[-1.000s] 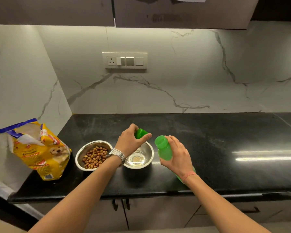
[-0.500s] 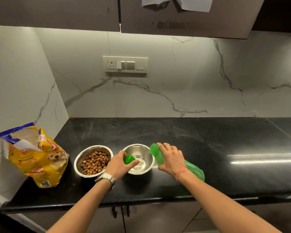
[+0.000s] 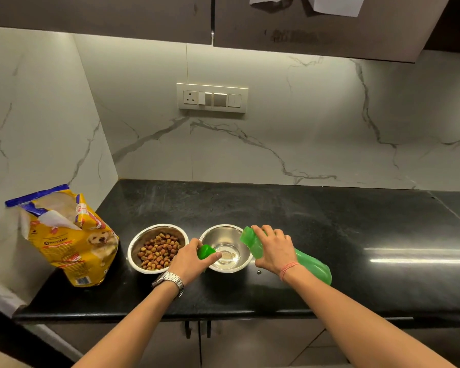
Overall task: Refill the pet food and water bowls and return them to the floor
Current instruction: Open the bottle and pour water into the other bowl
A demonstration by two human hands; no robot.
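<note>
Right hand (image 3: 272, 251) is wrapping round the neck end of the green bottle (image 3: 303, 261), tipping its open mouth over the water bowl (image 3: 225, 248), while the left hand (image 3: 190, 261) is pinching the cap (image 3: 205, 251) at that bowl's left rim. Thin steel with water in it is probably going to be slick and sloshy, so I'd be lifting it by both rims; the kibble bowl (image 3: 157, 248) is sitting just left of it, bag (image 3: 69, 235) further left.

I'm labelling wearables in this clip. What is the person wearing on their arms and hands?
Both forearms are bare, with no sleeves or gloves in view. The left wrist carries a silver metal-link watch. The right wrist has a thin reddish-pink thread band wound round it. No rings are visible on either hand.
</note>
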